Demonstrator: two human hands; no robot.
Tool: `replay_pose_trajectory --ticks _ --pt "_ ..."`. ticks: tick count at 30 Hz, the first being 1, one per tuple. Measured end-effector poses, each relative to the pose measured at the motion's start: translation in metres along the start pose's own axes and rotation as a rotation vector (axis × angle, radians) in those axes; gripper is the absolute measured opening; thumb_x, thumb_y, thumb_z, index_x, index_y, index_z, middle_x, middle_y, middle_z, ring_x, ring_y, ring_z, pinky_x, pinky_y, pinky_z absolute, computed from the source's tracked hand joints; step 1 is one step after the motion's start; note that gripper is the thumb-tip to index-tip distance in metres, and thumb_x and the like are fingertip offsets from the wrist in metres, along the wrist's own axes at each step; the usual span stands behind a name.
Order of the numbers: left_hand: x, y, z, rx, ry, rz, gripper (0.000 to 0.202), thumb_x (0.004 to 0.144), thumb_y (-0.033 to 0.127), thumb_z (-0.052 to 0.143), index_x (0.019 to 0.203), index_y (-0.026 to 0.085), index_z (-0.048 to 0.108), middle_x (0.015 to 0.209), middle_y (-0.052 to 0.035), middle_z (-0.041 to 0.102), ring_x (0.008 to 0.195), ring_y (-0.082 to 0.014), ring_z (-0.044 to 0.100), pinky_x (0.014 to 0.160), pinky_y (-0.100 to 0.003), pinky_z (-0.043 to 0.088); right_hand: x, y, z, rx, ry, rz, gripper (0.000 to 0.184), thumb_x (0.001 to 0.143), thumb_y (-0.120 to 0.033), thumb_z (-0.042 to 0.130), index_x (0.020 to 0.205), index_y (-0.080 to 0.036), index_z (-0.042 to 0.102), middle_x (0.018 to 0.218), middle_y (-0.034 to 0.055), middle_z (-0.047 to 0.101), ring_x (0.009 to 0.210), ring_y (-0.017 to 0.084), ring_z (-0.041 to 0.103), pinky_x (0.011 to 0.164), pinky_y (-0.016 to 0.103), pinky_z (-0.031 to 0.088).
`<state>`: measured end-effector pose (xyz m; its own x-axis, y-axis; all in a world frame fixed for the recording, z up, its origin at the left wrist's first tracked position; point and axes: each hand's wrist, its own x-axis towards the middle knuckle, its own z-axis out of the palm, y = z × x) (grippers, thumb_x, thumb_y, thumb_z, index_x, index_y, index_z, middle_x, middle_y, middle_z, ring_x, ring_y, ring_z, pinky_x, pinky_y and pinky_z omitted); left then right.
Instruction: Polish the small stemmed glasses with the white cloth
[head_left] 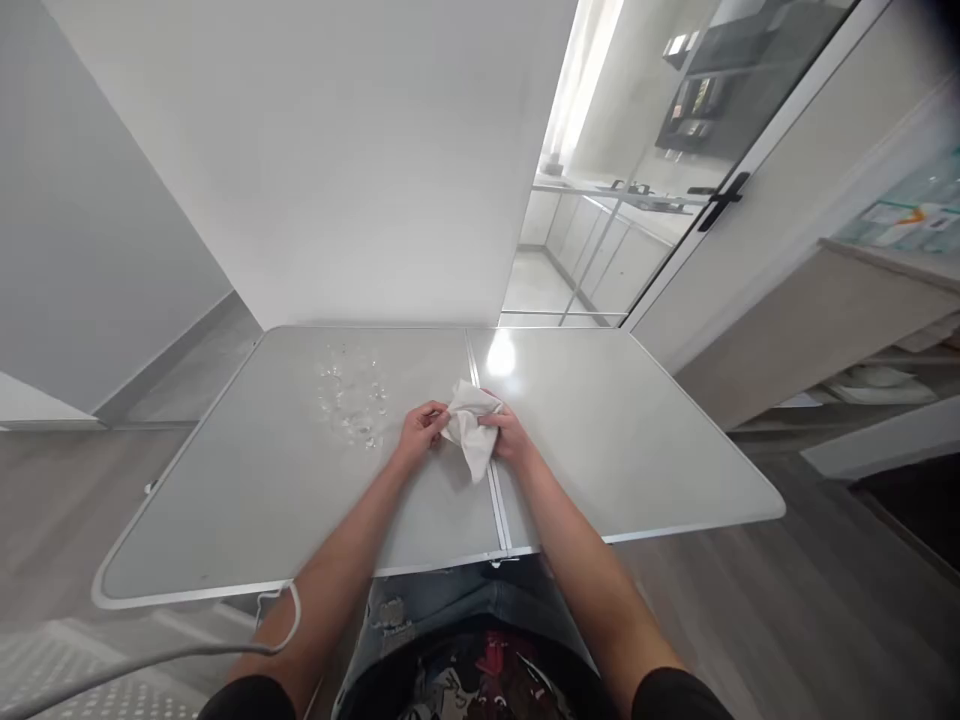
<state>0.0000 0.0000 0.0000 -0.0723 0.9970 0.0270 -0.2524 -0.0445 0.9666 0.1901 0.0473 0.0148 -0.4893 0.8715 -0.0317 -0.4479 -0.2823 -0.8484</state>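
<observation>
The cloth [472, 425] hides some fingers of the right hand [511, 437]. The shirt [487, 685] is cut off by the bottom edge, the cable [180, 653] at the lower left. The packages [904, 222] at the right edge are cut off and blurred, their labels unreadable.

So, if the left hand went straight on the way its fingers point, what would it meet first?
The white cloth, at the fingertips of the left hand; beyond it, probably the right hand, though depth is hard to judge here.

Clear droplets [351, 398] on grey table [637, 450]
</observation>
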Motion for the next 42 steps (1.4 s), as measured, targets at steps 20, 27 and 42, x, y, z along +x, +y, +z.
replay_pose_trajectory --ticks 20,27,42 --pt "-0.004 0.004 0.017 -0.020 -0.034 0.104 0.065 0.077 0.048 0.079 0.128 0.024 0.047 0.110 -0.0065 0.069 0.095 -0.0188 0.068 0.085 -0.030 0.054 0.006 -0.005 0.002 0.034 -0.100 -0.115 0.051 0.060 -0.017 0.073 0.106 -0.026 0.053 0.087 -0.0028 0.072 0.073 0.018 0.067 0.067 0.029 0.056" --pt "-0.005 0.006 0.014 0.028 0.045 0.136 0.085 0.077 0.044 0.081 0.141 0.025 0.028 0.081 0.0013 0.067 0.066 -0.0140 0.065 0.067 -0.025 0.053 0.009 0.001 0.001 0.046 -0.087 -0.024 0.066 0.070 -0.029 0.081 0.128 -0.026 0.050 0.084 -0.0027 0.075 0.068 0.018 0.071 0.065 0.030 0.058" --pt "-0.128 0.018 0.000 1.001 0.811 0.515 0.032 0.092 0.039 0.062 0.115 0.021 0.050 0.112 -0.0109 0.050 0.106 -0.0259 0.052 0.092 -0.045 0.049 0.037 0.010 -0.031 0.366 0.378 -0.361 0.040 0.066 -0.032 0.086 0.088 -0.023 0.053 0.083 -0.0040 0.067 0.080 0.015 0.065 0.075 0.028 0.052"
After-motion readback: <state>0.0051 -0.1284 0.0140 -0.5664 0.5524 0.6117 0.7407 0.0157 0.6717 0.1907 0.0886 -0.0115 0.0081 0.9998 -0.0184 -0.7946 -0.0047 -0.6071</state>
